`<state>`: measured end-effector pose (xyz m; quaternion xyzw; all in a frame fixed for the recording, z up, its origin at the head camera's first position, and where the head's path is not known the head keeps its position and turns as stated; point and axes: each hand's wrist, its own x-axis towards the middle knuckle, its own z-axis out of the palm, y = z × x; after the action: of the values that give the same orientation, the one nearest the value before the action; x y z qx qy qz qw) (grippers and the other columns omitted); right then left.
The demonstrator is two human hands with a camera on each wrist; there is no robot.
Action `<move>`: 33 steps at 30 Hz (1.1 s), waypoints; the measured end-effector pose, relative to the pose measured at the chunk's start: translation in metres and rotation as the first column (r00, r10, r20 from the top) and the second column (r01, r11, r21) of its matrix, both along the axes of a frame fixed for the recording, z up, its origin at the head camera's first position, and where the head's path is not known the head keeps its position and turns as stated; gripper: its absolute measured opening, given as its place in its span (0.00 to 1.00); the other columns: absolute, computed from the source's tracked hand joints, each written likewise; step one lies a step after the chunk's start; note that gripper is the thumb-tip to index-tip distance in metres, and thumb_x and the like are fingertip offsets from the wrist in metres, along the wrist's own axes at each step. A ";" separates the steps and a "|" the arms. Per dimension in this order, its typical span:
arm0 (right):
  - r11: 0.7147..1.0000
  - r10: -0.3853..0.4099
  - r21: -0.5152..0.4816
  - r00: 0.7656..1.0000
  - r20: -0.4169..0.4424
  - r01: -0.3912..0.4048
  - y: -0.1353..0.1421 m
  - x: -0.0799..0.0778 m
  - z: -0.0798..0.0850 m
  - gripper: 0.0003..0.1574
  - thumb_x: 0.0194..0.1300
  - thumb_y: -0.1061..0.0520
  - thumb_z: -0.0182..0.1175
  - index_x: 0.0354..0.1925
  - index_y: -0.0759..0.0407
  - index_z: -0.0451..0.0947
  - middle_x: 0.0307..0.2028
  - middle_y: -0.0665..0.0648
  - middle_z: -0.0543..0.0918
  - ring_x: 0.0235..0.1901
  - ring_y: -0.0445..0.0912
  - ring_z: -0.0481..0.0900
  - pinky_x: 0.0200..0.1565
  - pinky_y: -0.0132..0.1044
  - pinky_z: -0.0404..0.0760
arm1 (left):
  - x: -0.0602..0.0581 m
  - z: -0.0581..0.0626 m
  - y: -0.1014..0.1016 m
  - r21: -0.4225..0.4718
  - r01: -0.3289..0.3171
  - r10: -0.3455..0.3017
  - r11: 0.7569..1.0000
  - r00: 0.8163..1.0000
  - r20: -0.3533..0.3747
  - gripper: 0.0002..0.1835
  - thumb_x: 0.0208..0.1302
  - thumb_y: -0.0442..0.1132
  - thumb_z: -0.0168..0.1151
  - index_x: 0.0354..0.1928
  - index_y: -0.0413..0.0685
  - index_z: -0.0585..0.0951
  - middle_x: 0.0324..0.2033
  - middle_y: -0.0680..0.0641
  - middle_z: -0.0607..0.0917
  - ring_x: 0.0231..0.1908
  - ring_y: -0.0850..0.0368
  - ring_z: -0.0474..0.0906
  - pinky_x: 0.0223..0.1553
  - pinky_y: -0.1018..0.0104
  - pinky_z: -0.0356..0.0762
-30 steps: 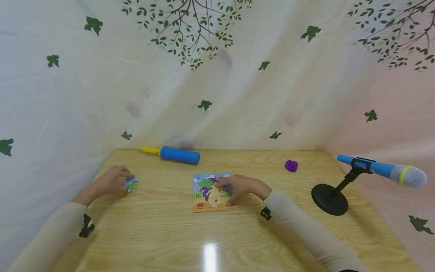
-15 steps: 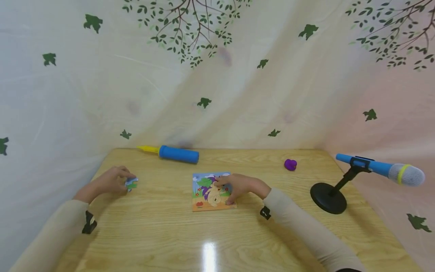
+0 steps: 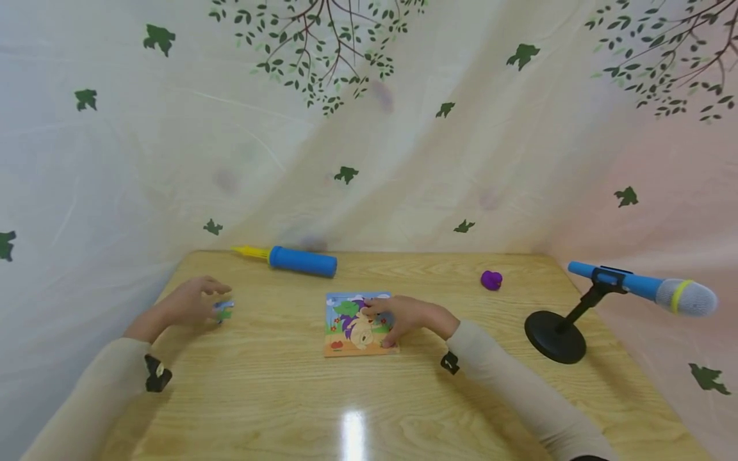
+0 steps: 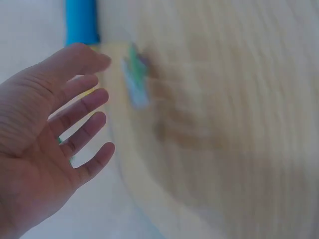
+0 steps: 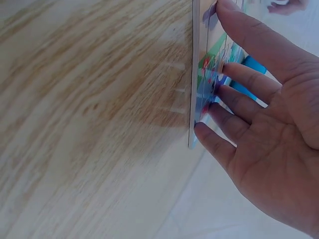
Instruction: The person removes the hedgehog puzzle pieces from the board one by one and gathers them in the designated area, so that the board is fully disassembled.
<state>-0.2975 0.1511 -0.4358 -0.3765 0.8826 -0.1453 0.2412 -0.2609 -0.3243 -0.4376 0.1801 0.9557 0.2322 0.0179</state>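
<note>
At the table's left side, a small blue and green jigsaw piece lies just beyond my left hand. In the left wrist view that hand's fingers are spread and relaxed, and a gap shows between the fingertips and the jigsaw piece. My right hand rests its fingertips and thumb on a square picture puzzle with a cartoon hedgehog on it, lying flat mid-table. The right wrist view has the fingers touching the face of the puzzle; the palm covers part of its right side in the head view.
Along the back edge lies a blue hand pump with a yellow nozzle. A small purple toy is at the back right. On the right stands a blue microphone on a black round-based stand. A printed cloth hangs behind the wooden table.
My left hand has let go of the jigsaw piece; its fingers have spread and lifted slightly away. The right hand stays on the puzzle.
</note>
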 end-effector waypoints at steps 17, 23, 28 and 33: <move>1.000 -0.007 -0.023 0.993 -0.120 0.004 0.010 -0.004 -0.003 0.52 0.56 0.44 0.77 0.72 0.61 0.68 0.76 0.64 0.63 0.74 0.61 0.64 0.72 0.54 0.67 | -0.034 0.025 0.130 0.126 0.150 -0.139 0.981 0.986 -0.091 0.21 0.63 0.39 0.71 0.57 0.39 0.84 0.50 0.40 0.87 0.50 0.43 0.82 0.55 0.42 0.80; 1.000 -0.002 -0.025 0.994 -0.110 -0.001 0.011 -0.005 -0.003 0.53 0.56 0.44 0.77 0.73 0.61 0.68 0.76 0.64 0.63 0.74 0.62 0.63 0.73 0.54 0.65 | -0.047 0.008 0.172 0.153 0.211 -0.210 0.965 0.977 -0.020 0.23 0.62 0.37 0.71 0.57 0.35 0.83 0.49 0.37 0.88 0.50 0.43 0.83 0.55 0.45 0.81; 1.000 0.006 -0.015 0.993 -0.115 -0.008 0.010 -0.006 -0.003 0.52 0.56 0.44 0.77 0.72 0.61 0.69 0.75 0.64 0.64 0.74 0.61 0.65 0.73 0.53 0.66 | -0.057 -0.006 0.199 0.148 0.180 -0.188 0.972 0.981 0.044 0.23 0.61 0.39 0.73 0.57 0.38 0.83 0.50 0.40 0.88 0.52 0.45 0.83 0.56 0.50 0.82; 1.000 0.012 -0.018 0.993 -0.115 -0.014 0.012 -0.006 -0.002 0.52 0.56 0.45 0.78 0.71 0.62 0.69 0.75 0.66 0.65 0.73 0.62 0.66 0.72 0.54 0.68 | -0.066 -0.015 0.218 0.163 0.174 -0.189 0.971 0.979 0.079 0.24 0.58 0.39 0.76 0.56 0.37 0.84 0.51 0.40 0.88 0.53 0.46 0.84 0.57 0.52 0.82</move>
<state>-0.3038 0.1626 -0.4375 -0.3922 0.8912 -0.1300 0.1874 -0.3265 -0.1064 -0.4529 0.2567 0.9122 0.3115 0.0698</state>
